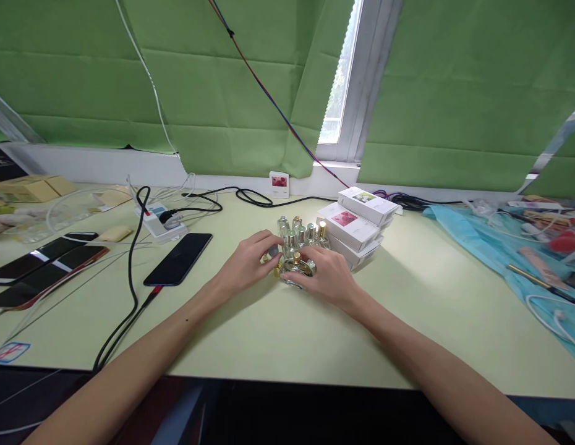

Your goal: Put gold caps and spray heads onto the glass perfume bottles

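Touching glass bottles [295,268], left hand [249,262], right hand [332,275], boxes [357,230] beside

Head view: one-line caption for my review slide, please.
Two hands at clustered glass bottles beside stacked white boxes on a pale table.

- Squat btl [292,272]: clear glass, rounded, gold-col. cap, upright at front of grp; R hand [331,275] curled about it, grip unclear.
- Grey-topped item [273,251]: btwn L hand's [250,262] thumb & fingers, mostly hidden; can't tell if held.
- Silver-capped btls [301,232]: clear glass, upright, close tog. just behind squat btl.
- Gold-capped btl [321,231]: upright, R end of grp, lower pt hidden.
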### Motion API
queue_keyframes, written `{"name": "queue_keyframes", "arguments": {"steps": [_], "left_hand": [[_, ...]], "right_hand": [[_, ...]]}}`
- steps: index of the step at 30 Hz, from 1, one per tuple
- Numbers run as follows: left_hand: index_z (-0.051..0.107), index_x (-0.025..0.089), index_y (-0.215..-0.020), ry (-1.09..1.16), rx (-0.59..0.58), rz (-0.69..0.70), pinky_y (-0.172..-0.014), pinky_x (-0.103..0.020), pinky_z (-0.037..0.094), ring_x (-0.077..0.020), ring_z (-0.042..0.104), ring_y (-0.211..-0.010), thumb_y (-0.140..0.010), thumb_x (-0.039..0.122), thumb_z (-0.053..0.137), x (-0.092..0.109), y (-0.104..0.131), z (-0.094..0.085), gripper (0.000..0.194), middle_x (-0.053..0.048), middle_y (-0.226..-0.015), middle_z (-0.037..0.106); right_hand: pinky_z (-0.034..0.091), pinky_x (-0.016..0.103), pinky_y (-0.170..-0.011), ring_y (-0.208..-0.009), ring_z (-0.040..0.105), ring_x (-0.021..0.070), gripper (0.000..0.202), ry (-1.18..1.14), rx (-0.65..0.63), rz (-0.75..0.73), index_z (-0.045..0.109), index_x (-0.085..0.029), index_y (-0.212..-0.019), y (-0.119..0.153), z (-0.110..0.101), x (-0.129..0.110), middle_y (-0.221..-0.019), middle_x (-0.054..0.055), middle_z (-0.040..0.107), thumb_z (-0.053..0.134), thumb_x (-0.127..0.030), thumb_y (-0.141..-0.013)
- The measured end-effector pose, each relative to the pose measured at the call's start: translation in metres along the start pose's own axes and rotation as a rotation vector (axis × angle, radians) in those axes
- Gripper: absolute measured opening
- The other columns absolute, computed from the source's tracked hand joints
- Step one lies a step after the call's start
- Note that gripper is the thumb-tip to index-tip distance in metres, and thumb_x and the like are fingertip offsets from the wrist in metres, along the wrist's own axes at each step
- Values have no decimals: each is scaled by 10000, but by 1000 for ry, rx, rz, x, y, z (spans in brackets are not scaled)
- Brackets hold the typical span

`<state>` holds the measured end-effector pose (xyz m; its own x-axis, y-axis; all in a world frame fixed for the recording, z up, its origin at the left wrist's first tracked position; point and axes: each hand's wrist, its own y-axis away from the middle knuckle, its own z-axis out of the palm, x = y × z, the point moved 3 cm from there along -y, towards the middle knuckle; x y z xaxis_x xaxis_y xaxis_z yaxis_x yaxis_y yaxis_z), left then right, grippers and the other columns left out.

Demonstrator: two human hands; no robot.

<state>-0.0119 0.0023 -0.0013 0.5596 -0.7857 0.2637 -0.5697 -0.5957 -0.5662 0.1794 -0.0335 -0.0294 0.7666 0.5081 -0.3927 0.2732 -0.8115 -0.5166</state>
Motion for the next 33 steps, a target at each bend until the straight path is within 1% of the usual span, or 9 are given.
{"name": "queue_keyframes", "arguments": {"steps": [3,6,15,19,22,26,30,33], "left_hand": [[653,184,-1028,-16,14,53,-712,-272,487,-156,606,-799,-981,207,524,5,0,1,140,-46,-931,666],[653,185,-1022,-30,23,69,-727,-281,491,-161,600,-803,-979,198,526,7,1,1,134,-47,-923,669],[644,191,-1086,-31,28,42,-733,-285,499,-175,622,-838,-977,206,527,6,2,3,161,-46,-914,665],[648,198,-1079,-13,45,39,-735,-284,510,-169,631,-825,-983,212,523,8,2,2,159,-45,-923,671],[653,195,-1079,12,121,74,-700,-272,511,-145,622,-771,-993,209,541,12,2,0,141,-46,-937,677],[664,190,-1073,55,259,110,-638,-255,512,-130,617,-738,-996,186,581,20,2,-3,114,-47,-920,685],[676,191,-1022,87,365,108,-668,-274,562,-144,650,-778,-986,190,608,26,2,-5,77,-57,-919,704],[676,193,-988,97,396,126,-704,-299,595,-164,675,-829,-988,200,607,30,4,-3,69,-70,-915,716]], "right_hand": [[457,285,-717,-852,707,214,391,-25,25,-1,691,-197,-1009,0,-1,0,-967,63,765,790,-546,-865],[477,291,-740,-851,711,210,382,-52,59,-10,690,-193,-1009,0,-2,0,-976,62,768,788,-535,-871],[501,291,-764,-828,712,198,398,-67,81,10,695,-185,-1026,0,-4,-2,-962,51,766,803,-529,-859],[493,284,-739,-795,696,188,379,-86,108,2,696,-189,-1022,0,-5,-3,-932,56,757,742,-547,-906],[467,274,-681,-733,663,165,352,-106,154,-8,694,-180,-1007,1,-6,-3,-911,59,746,667,-528,-965],[431,273,-615,-637,590,134,324,-145,255,-25,678,-170,-1011,1,-9,-3,-881,54,723,562,-471,-1034],[435,273,-618,-637,571,134,294,-164,301,-42,652,-184,-1010,1,-11,-5,-883,58,706,503,-432,-1063],[450,273,-631,-657,578,138,262,-173,317,-87,639,-189,-1031,2,-12,-7,-903,60,691,489,-400,-1072]]}}
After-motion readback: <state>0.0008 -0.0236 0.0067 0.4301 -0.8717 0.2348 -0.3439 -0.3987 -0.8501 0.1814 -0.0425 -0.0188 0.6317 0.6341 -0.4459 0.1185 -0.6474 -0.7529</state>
